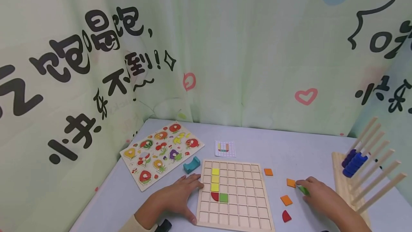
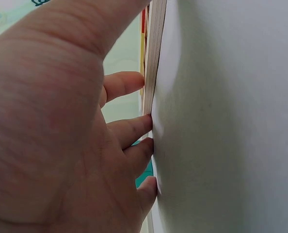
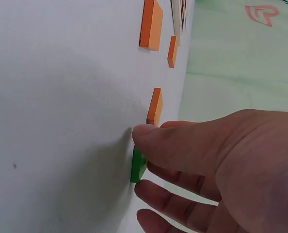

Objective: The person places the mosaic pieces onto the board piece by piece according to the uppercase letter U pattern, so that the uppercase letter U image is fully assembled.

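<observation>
A wooden grid board [image 1: 244, 203] lies on the table. Its squares hold a column of yellow tiles [image 1: 215, 179], a red quarter-round tile [image 1: 215, 196] and a green square tile [image 1: 223, 198]. My left hand [image 1: 180, 196] rests beside the board with fingers spread, thumb and fingertips touching its left edge [image 2: 156, 53]. Right of the board, my right hand [image 1: 322, 196] pinches a green block [image 3: 138, 165] at the tabletop, the thumb covering part of it. Orange square blocks [image 1: 286, 200] and a red quarter-round block [image 1: 286, 216] lie close by.
A fruit puzzle board [image 1: 151, 169] lies at the back left, with a teal curved block [image 1: 191, 165] near it. Behind the grid board is a small pattern card [image 1: 225, 149]. A wooden peg rack [image 1: 341, 167] with blue pieces [image 1: 354, 164] stands at the right.
</observation>
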`<state>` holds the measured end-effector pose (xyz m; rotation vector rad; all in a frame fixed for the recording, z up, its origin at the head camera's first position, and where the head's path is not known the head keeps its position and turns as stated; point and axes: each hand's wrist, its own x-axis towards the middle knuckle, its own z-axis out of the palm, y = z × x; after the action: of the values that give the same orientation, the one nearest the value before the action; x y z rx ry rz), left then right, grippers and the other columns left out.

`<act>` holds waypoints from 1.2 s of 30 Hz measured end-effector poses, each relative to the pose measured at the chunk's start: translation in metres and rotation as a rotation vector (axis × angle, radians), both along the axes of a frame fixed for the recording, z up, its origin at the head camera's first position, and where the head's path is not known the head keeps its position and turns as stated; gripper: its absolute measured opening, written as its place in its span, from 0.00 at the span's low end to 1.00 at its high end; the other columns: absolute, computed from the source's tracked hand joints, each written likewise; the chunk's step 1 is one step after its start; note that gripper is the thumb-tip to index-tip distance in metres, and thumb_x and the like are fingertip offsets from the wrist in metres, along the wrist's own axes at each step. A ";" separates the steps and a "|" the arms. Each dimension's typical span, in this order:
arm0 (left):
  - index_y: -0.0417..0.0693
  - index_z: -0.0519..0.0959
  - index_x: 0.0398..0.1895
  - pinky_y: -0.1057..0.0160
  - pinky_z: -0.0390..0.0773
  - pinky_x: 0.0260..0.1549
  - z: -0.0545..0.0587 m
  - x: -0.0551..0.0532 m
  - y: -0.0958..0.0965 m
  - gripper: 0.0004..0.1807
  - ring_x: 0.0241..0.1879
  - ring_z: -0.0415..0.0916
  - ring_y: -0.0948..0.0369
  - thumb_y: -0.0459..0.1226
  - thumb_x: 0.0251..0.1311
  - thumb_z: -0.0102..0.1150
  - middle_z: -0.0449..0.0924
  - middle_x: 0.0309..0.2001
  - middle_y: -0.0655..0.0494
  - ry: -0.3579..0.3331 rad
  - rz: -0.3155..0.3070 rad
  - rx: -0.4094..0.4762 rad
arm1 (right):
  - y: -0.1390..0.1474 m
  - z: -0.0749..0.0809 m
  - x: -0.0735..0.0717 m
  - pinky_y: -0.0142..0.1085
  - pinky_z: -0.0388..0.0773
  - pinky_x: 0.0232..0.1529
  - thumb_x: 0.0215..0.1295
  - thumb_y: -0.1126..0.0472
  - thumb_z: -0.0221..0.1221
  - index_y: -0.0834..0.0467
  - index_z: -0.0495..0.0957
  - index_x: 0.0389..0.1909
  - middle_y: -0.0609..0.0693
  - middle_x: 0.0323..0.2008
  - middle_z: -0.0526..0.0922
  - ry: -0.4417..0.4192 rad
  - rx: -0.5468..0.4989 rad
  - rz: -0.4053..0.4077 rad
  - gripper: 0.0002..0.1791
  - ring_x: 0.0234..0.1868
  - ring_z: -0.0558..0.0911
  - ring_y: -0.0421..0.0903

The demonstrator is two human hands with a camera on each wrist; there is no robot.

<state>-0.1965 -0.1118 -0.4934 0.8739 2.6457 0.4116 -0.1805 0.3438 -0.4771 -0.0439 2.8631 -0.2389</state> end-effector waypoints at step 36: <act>0.69 0.68 0.65 0.48 0.48 0.70 -0.003 0.000 0.000 0.53 0.74 0.45 0.61 0.69 0.27 0.73 0.54 0.74 0.62 -0.020 0.026 0.008 | -0.002 -0.001 -0.002 0.56 0.77 0.46 0.57 0.66 0.67 0.65 0.71 0.60 0.52 0.38 0.78 -0.034 -0.045 0.045 0.29 0.41 0.79 0.53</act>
<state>-0.1969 -0.1122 -0.4966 0.8345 2.6411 0.4350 -0.1821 0.3419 -0.4776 -0.1112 2.8198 -0.2921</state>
